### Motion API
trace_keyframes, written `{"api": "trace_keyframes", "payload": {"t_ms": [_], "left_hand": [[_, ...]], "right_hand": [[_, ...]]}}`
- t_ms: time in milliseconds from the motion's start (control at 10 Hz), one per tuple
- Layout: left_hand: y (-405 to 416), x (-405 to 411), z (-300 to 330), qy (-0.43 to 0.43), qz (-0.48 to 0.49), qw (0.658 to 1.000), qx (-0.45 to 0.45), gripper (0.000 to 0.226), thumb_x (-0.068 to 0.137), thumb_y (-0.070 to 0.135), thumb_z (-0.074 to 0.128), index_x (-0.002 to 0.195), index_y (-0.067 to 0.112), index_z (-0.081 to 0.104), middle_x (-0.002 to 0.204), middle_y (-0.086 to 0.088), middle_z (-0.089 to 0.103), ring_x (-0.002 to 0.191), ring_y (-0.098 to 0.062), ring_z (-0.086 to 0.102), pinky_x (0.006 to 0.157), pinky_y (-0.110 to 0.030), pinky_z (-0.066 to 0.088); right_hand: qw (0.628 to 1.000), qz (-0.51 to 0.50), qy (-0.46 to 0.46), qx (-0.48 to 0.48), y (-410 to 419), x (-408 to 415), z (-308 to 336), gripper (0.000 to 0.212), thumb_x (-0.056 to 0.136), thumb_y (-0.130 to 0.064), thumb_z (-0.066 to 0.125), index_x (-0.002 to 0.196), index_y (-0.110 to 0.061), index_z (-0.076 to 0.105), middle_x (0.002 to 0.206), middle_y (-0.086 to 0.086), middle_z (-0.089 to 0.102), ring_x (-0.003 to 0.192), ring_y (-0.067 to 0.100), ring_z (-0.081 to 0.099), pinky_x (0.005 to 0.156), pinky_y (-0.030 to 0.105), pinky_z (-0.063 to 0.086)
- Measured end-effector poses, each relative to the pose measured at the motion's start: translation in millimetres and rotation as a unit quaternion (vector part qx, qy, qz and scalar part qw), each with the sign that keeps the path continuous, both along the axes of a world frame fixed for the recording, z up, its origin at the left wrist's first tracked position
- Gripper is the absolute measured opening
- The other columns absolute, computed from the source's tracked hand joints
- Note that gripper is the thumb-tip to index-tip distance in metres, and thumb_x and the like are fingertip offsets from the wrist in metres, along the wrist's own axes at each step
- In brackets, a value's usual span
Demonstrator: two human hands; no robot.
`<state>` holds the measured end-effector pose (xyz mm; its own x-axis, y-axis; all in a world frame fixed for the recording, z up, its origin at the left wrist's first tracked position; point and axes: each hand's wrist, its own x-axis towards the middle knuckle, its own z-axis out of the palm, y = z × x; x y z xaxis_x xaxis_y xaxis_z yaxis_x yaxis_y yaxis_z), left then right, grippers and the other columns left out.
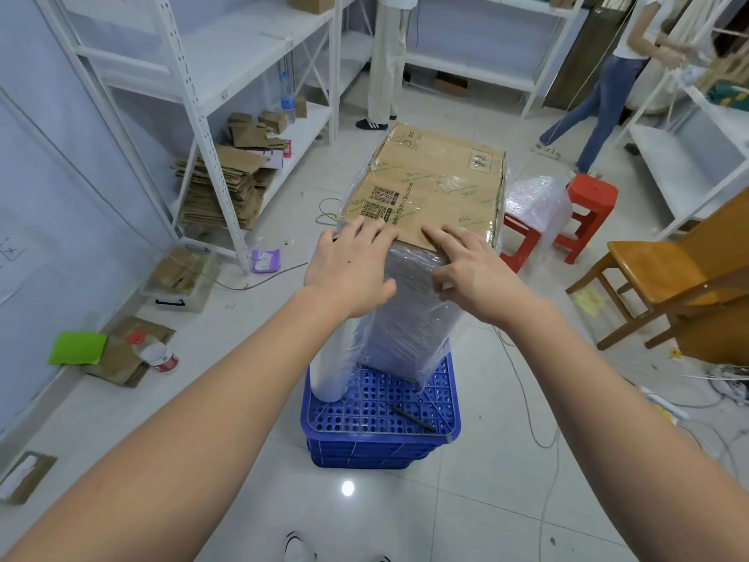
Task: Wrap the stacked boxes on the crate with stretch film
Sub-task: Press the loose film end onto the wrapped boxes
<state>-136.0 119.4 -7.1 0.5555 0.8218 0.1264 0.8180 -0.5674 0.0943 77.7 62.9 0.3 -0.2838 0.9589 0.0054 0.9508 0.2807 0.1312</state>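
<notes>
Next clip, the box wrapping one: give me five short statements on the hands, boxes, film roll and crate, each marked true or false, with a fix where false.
1. Both hands rest near the front top edge of the stacked boxes. True.
2. The film roll stands upright on the blue crate, left of the stack. True.
3. The left hand grips the film roll. False: its fingers lie flat on the box top.
4. The stack's front face is bare cardboard. False: film already covers it.
5. A red stool stands beyond the stack to the right. True.
</notes>
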Motion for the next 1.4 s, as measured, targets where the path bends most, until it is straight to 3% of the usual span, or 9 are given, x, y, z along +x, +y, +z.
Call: {"api": "trace_keyframes", "payload": {"t_ms": [100, 400, 600, 700, 800, 1100, 1200, 1300, 1400], "left_hand": [[0.6, 0.1, 0.3, 0.0, 0.0, 1.0, -0.001, 0.074, 0.092, 0.055, 0.057, 0.157, 0.032, 0.027, 0.169, 0.005, 0.024, 0.156, -0.02, 0.016, 0.118, -0.05, 0.028], [-0.2, -0.2, 0.8, -0.002, 0.0, 1.0, 0.002, 0.074, 0.092, 0.055, 0.058, 0.156, 0.032, 0.029, 0.168, 0.004, 0.026, 0.156, -0.02, 0.017, 0.119, -0.05, 0.028], [-0.3, -0.5, 0.3, -0.001, 0.0, 1.0, 0.001, 0.073, 0.092, 0.055, 0.057, 0.156, 0.032, 0.029, 0.169, 0.004, 0.024, 0.156, -0.02, 0.016, 0.119, -0.05, 0.028], [0.6, -0.3, 1.4, 0.001, -0.003, 1.0, -0.004, 0.074, 0.093, 0.056, 0.057, 0.156, 0.032, 0.028, 0.169, 0.004, 0.024, 0.156, -0.02, 0.016, 0.119, -0.051, 0.028], [3.4, -0.4, 4.3, 0.003, -0.01, 1.0, -0.013, 0.074, 0.093, 0.056, 0.058, 0.157, 0.032, 0.029, 0.169, 0.004, 0.025, 0.156, -0.02, 0.017, 0.12, -0.052, 0.028], [2.8, 0.9, 15.3, -0.005, -0.036, 0.999, -0.016, 0.073, 0.091, 0.055, 0.06, 0.155, 0.028, 0.038, 0.165, 0.0, 0.033, 0.154, -0.023, 0.023, 0.125, -0.047, 0.017], [-17.1, 9.4, 17.1, -0.097, -0.078, 0.992, 0.024, 0.058, 0.094, 0.043, 0.063, 0.146, 0.02, 0.052, 0.148, -0.003, 0.052, 0.141, -0.024, 0.042, 0.117, -0.043, 0.033], [-40.8, 22.7, 9.1, -0.197, -0.129, 0.971, 0.029, 0.035, 0.092, 0.029, 0.065, 0.124, 0.016, 0.063, 0.117, -0.001, 0.062, 0.109, -0.022, 0.056, 0.095, -0.042, 0.048], [-54.1, 35.7, -8.6, -0.243, -0.131, 0.96, -0.044, 0.028, 0.093, 0.022, 0.065, 0.12, 0.015, 0.063, 0.115, -0.001, 0.061, 0.106, -0.021, 0.056, 0.093, -0.04, 0.048]], "right_hand": [[1.0, 0.011, 0.01, 0.024, 1.4, 2.1, -4.3, 0.009, 0.075, -0.026, 0.08, 0.073, -0.026, 0.071, 0.158, 0.013, 0.03, 0.141, 0.039, 0.028, 0.112, 0.053, 0.029], [0.997, 0.015, 0.024, 0.066, -1.2, -0.7, -13.3, 0.008, 0.085, -0.022, 0.071, 0.081, -0.023, 0.064, 0.158, 0.014, 0.029, 0.141, 0.037, 0.026, 0.113, 0.055, 0.027], [0.999, 0.015, -0.02, 0.02, -8.3, 3.1, -11.9, 0.043, 0.064, -0.039, 0.086, 0.103, -0.035, 0.072, 0.163, 0.011, 0.014, 0.145, 0.036, 0.018, 0.117, 0.056, 0.02], [0.998, 0.025, -0.012, 0.048, -9.1, 2.6, -11.9, 0.021, 0.071, -0.025, 0.083, 0.09, -0.028, 0.075, 0.162, 0.013, 0.02, 0.145, 0.038, 0.022, 0.116, 0.056, 0.022], [0.997, 0.033, -0.002, 0.074, -7.9, 3.8, -14.7, 0.005, 0.078, -0.027, 0.076, 0.076, -0.025, 0.072, 0.16, 0.013, 0.026, 0.144, 0.038, 0.026, 0.115, 0.056, 0.024], [0.996, 0.042, 0.028, 0.072, -6.7, 4.7, -14.9, 0.013, 0.071, -0.027, 0.081, 0.079, -0.025, 0.07, 0.158, 0.013, 0.029, 0.143, 0.037, 0.027, 0.115, 0.055, 0.025], [0.996, 0.04, 0.057, 0.06, -10.4, 8.8, -14.7, 0.024, 0.069, -0.025, 0.084, 0.088, -0.023, 0.07, 0.157, 0.014, 0.03, 0.144, 0.036, 0.026, 0.114, 0.056, 0.026], [0.995, 0.025, 0.076, 0.068, -17.1, 16.9, -17.8, 0.034, 0.069, -0.025, 0.083, 0.101, -0.022, 0.071, 0.157, 0.012, 0.031, 0.145, 0.035, 0.025, 0.111, 0.057, 0.029], [0.992, 0.019, 0.093, 0.079, -24.3, 26.1, -20.3, 0.045, 0.071, -0.024, 0.082, 0.114, -0.024, 0.069, 0.155, 0.012, 0.032, 0.145, 0.034, 0.025, 0.111, 0.059, 0.028]]}}
